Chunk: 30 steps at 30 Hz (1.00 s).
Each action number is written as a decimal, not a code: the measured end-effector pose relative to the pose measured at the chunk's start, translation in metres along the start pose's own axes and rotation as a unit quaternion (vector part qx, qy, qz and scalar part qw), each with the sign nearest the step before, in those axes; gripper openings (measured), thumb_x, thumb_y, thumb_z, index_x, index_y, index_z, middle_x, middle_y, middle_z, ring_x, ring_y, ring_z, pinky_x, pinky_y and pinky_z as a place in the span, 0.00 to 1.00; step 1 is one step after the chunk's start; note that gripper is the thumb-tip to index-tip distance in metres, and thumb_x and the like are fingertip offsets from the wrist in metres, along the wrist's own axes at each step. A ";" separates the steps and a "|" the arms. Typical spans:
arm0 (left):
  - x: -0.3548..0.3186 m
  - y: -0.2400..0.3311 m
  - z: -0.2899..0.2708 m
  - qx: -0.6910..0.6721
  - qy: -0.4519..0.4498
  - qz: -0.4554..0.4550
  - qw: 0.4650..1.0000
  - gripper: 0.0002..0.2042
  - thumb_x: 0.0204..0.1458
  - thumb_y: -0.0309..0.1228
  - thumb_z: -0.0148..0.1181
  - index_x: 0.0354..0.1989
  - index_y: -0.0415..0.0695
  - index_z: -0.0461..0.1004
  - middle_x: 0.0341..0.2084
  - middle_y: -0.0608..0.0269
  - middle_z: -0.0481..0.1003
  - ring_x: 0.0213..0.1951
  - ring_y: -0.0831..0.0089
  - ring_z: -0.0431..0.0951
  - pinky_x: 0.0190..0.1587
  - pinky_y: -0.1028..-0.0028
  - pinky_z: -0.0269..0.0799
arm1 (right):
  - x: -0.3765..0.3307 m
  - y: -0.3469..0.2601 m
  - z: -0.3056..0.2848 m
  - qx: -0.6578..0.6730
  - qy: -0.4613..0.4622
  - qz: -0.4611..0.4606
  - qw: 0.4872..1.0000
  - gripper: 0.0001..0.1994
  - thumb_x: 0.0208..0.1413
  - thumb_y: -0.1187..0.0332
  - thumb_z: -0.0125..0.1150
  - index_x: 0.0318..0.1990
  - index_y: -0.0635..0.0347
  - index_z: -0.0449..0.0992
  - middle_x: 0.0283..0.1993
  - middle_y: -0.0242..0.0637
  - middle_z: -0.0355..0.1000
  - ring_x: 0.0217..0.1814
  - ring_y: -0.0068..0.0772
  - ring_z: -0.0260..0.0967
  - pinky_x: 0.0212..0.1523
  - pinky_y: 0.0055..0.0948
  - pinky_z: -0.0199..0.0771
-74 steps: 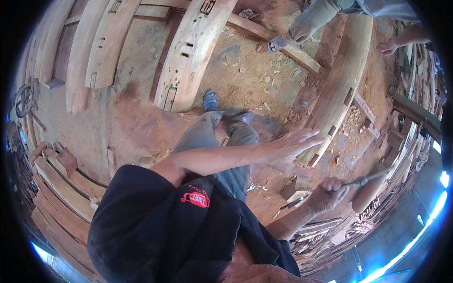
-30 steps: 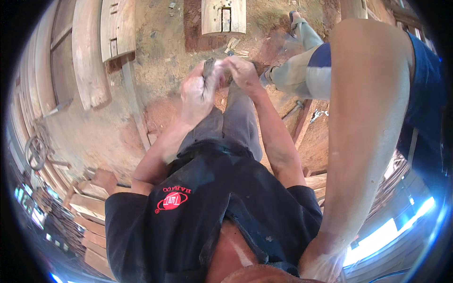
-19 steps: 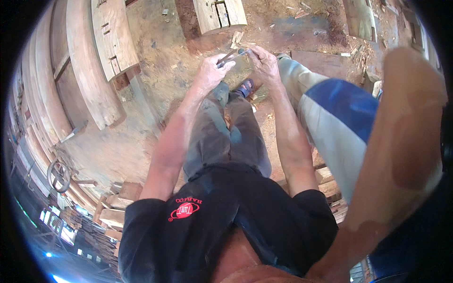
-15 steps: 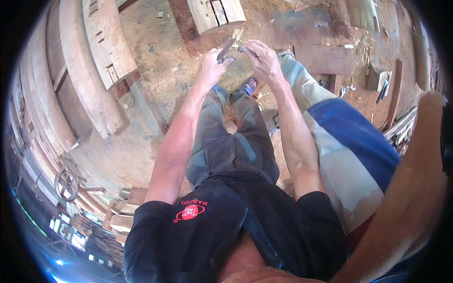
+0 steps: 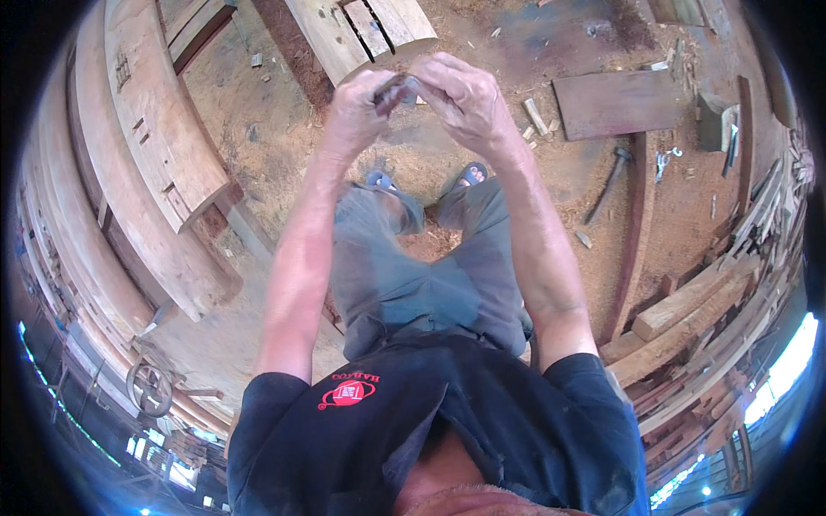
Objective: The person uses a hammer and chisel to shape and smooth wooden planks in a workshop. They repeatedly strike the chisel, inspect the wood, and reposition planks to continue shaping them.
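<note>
Both my hands are raised in front of me, close together, just below the end of a slotted timber [image 5: 348, 43]. My left hand [image 5: 355, 112] is closed around a thin, dark, flat strip [image 5: 392, 87], mostly covered by the fingers; its kind is unclear. My right hand [image 5: 465, 96] comes in from the other side, fingers bent and pressed together, the tips meeting the strip's end or very near it. Whatever the right fingertips pinch is hidden.
Long, pale timbers [image 5: 155, 129] with cut mortises lie along the left, near a handwheel [image 5: 149, 387]. On the right are a dark board [image 5: 615, 103], a hammer [image 5: 609, 185], a metal clamp-like piece [image 5: 664, 163] and stacked wood offcuts [image 5: 688, 318]. Sawdust and chips cover the floor.
The other person at my right has left the view, uncovering the hammer and wood stack. My hands have come closer together and shifted slightly left; my feet stand wider apart.
</note>
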State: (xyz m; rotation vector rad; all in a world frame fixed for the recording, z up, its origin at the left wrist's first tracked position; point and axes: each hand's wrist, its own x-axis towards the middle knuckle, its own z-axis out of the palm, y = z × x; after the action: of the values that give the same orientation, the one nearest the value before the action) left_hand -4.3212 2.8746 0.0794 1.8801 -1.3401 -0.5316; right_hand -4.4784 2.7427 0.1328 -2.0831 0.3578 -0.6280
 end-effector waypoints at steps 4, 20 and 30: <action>0.004 -0.047 0.000 -0.095 0.034 -0.016 0.995 0.08 0.54 0.27 0.73 0.42 0.45 0.86 0.32 0.65 0.82 0.33 0.77 0.80 0.35 0.72 0.76 | -0.016 0.069 0.007 0.107 -0.006 0.074 0.991 0.11 0.65 0.69 0.64 0.52 0.58 0.83 0.44 0.42 0.81 0.44 0.37 0.81 0.44 0.31 0.79; 0.023 -0.155 0.055 -0.061 0.097 0.012 0.993 0.12 0.62 0.38 0.68 0.51 0.49 0.85 0.36 0.71 0.85 0.40 0.84 0.79 0.44 0.78 0.73 | -0.156 0.330 0.032 -0.157 -0.067 0.230 0.958 0.15 0.63 0.59 0.61 0.48 0.59 0.83 0.44 0.52 0.81 0.49 0.55 0.80 0.49 0.46 0.78; 0.028 -0.171 0.057 -0.013 0.051 -0.037 0.998 0.12 0.65 0.36 0.65 0.50 0.43 0.83 0.45 0.67 0.85 0.50 0.80 0.80 0.53 0.74 0.75 | -0.189 0.314 0.030 -0.165 0.044 0.199 0.965 0.13 0.64 0.61 0.62 0.47 0.60 0.84 0.44 0.52 0.81 0.48 0.54 0.80 0.50 0.44 0.78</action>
State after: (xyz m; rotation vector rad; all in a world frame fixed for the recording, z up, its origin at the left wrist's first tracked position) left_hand -4.2461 2.8575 -0.0860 1.9150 -1.1966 -0.4798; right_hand -4.6224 2.6799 -0.1995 -2.2061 0.9607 -0.4391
